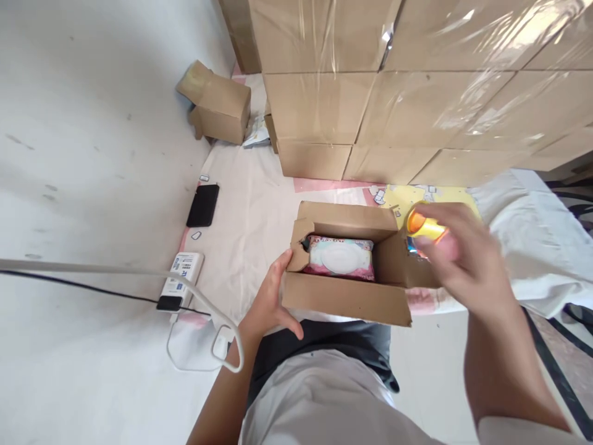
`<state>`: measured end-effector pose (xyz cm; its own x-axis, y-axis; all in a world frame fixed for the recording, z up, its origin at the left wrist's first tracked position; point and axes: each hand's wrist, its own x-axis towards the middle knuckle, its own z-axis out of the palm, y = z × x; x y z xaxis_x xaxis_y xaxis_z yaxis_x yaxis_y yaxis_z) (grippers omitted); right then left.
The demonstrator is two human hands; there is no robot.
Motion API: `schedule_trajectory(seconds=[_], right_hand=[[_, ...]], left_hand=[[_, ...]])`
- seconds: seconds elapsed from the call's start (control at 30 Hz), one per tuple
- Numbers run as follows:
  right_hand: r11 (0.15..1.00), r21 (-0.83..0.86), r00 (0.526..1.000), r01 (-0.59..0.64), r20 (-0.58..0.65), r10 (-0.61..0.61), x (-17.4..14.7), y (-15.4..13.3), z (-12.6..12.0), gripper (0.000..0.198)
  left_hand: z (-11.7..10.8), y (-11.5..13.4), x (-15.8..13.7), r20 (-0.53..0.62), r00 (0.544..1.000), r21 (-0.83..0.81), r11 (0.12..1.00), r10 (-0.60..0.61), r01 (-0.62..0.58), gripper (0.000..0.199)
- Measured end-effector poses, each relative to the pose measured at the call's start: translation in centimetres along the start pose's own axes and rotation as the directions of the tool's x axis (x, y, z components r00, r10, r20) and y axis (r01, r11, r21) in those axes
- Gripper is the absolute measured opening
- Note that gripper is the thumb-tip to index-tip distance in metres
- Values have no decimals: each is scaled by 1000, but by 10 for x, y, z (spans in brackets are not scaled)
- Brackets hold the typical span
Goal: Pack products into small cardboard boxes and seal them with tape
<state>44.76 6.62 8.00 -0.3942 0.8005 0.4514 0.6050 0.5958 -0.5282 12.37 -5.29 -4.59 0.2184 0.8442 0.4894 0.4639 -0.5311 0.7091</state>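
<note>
An open cardboard box (347, 304) stands in front of me with its flaps folded out. Inside lies a pink pack of wet wipes (340, 257) with a white oval lid. My left hand (271, 306) touches the box's left end with its fingertips, thumb spread away. Just past the right flap, my right hand (472, 253) grips a small shiny cylinder (428, 230), yellow and orange with some blue low down. Motion blurs that hand, and its fingers cover part of the cylinder, so its exact kind is unclear.
Stacked cartons (319, 108) under clear film wall off the back. At the left lie a black phone (202, 205), a white power strip (180, 281) with cables, and a smaller open carton (222, 108). White cloth (532, 241) is bunched at the right.
</note>
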Motion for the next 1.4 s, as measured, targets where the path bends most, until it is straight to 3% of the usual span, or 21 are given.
schedule_trajectory(seconds=[0.03,0.07,0.17,0.23,0.3,0.33,0.4,0.5,0.6,0.67,0.77,0.87,0.97,1.07,1.13,1.23,1.3,1.4], right_hand=[[991,93,985,-97,-137,110,-15,13,1,33],[963,206,961,-172,-181,210,-29,25,7,30],[804,506,909,-313,-85,408,-68,50,41,32],[665,662,859,-345,-63,508,-83,52,63,45],[576,761,820,-298,-105,563,-89,46,74,56],[571,778,817,-261,-138,560,-88,42,76,60],[623,756,836,-200,-200,511,-80,33,73,64],[715,687,887,-130,-242,394,-58,23,63,71],[743,662,958,-98,-140,251,-31,11,57,70],[769,633,981,-90,-78,179,-19,4,55,58],[796,603,958,-56,-192,213,-16,1,53,45],[750,657,922,-77,-240,304,-27,9,54,39],[711,687,927,-152,-150,343,-39,21,57,35],[756,574,939,-313,68,337,-42,26,58,63],[775,486,914,-405,225,337,-40,26,57,83],[728,479,869,-490,326,371,-37,25,57,89],[671,563,873,-483,251,417,-36,26,62,81],[655,689,903,-309,-3,430,-35,29,73,71]], left_hand=[[-1,-4,2,14,1000,42,999,1,-1,129],[-3,-7,5,17,1000,82,997,-3,1,114],[-3,-8,18,-76,997,90,996,-1,8,45],[1,-5,28,-209,975,21,997,-72,78,32],[9,-1,35,-332,922,-62,979,-202,192,38],[13,1,38,-371,888,-108,963,-270,248,43],[23,4,40,-387,847,-190,931,-363,312,49],[32,5,39,-347,847,-242,911,-402,333,52],[28,4,35,-318,888,-121,943,-333,310,42],[21,4,33,-286,925,41,961,-251,273,44],[9,6,33,-216,967,186,967,-133,174,58],[2,14,34,-224,975,178,983,1,40,52],[0,26,31,-254,960,222,973,119,-62,63],[-1,34,24,-194,969,240,965,154,-106,66],[0,33,23,-232,967,203,978,103,-55,65],[5,22,31,-325,934,53,983,-147,173,79],[9,11,40,-283,905,-90,948,-317,304,89],[17,0,48,-188,888,-236,897,-420,374,89]])
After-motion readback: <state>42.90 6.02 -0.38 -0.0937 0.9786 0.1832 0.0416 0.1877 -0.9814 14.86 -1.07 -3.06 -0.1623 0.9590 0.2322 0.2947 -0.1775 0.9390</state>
